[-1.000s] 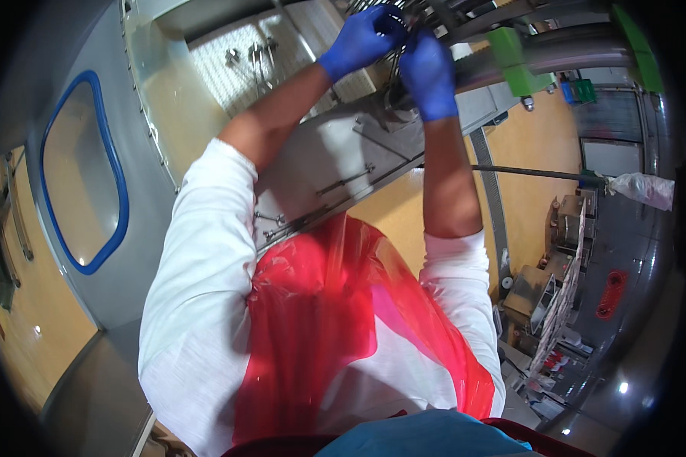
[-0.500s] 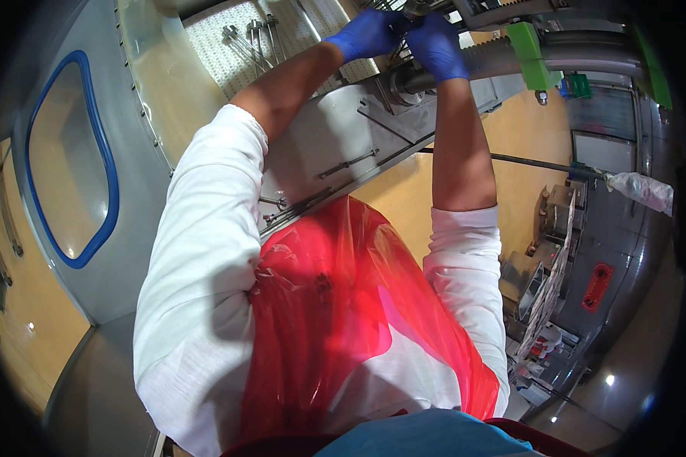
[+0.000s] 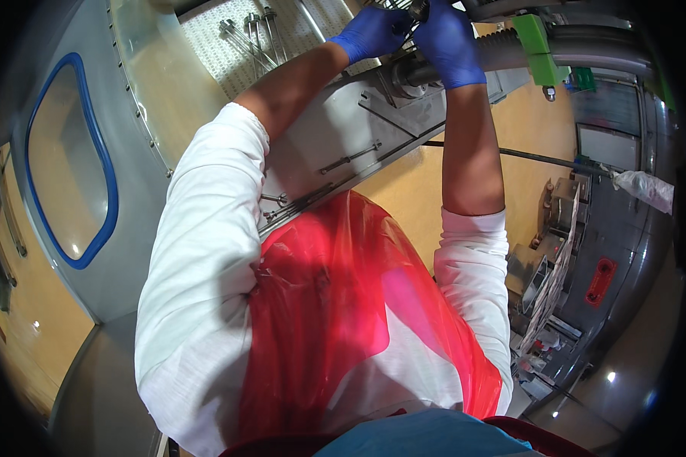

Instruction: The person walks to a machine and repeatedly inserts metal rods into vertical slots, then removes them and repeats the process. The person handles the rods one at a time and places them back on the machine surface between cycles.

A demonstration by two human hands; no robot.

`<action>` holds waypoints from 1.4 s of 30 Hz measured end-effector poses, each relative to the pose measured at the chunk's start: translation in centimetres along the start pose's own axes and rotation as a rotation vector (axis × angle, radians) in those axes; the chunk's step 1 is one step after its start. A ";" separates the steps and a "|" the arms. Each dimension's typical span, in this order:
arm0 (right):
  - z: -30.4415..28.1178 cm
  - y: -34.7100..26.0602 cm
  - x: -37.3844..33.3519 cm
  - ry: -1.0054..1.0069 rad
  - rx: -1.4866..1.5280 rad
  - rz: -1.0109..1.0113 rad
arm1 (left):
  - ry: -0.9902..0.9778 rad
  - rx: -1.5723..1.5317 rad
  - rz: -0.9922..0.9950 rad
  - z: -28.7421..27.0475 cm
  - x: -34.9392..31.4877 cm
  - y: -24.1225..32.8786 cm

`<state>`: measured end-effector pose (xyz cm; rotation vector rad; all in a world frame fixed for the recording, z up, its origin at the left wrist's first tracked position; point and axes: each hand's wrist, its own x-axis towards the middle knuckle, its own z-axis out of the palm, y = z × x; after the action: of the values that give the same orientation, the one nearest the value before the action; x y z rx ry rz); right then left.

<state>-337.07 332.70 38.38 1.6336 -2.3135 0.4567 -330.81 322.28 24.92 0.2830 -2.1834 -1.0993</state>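
My hands, in blue gloves, are together at the top of the head view over the machine. My left hand (image 3: 370,34) has its fingers curled in by some thin metal rods; what they hold, if anything, is hidden. Beside it my right hand (image 3: 448,46) is closed, back of the hand up, against a dark round metal fitting (image 3: 418,10). Its fingertips are mostly out of sight. Under my right wrist runs a grey ribbed hose (image 3: 503,55). Left of my left hand, several long metal bolts (image 3: 255,34) with thick heads lie on a white dimpled belt (image 3: 213,38).
A steel ledge (image 3: 312,141) in front of me carries loose metal rods (image 3: 351,158). Green clamps (image 3: 537,49) hold pipes at the upper right. A dark pole (image 3: 541,158) sticks out to the right, its end wrapped in plastic (image 3: 644,189). Left stands a blue-rimmed window panel (image 3: 111,179).
My right hand has shifted slightly right and down and turned, showing more of its back. My left hand stays nearly in place with its fingers curled.
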 end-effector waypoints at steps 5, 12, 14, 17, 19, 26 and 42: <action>0.5 0.9 0.2 -0.065 0.122 -0.029 | 0.025 -0.009 0.039 0.1 1.2 -0.4; 2.5 1.0 0.6 -0.031 0.038 0.040 | -0.042 -0.205 0.075 0.1 1.8 -2.3; 2.4 1.0 0.6 -0.046 0.026 0.060 | -0.033 -0.157 0.112 0.6 1.9 -2.4; 1.0 0.0 0.6 -0.137 0.057 0.096 | -0.024 0.078 0.146 1.1 2.0 -2.5; 0.9 0.9 0.5 -0.196 0.039 0.108 | -0.048 0.116 0.138 1.1 2.0 -2.1; 1.0 1.6 -1.2 0.134 -0.335 -0.160 | -0.079 0.059 0.077 1.7 1.7 -1.5; 0.5 0.3 -3.1 0.113 -0.469 -0.164 | -0.231 0.334 -0.067 1.8 0.8 0.2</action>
<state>-336.34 335.28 36.69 1.4991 -1.9880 -0.0319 -332.58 323.14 24.73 0.3939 -2.5828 -0.8303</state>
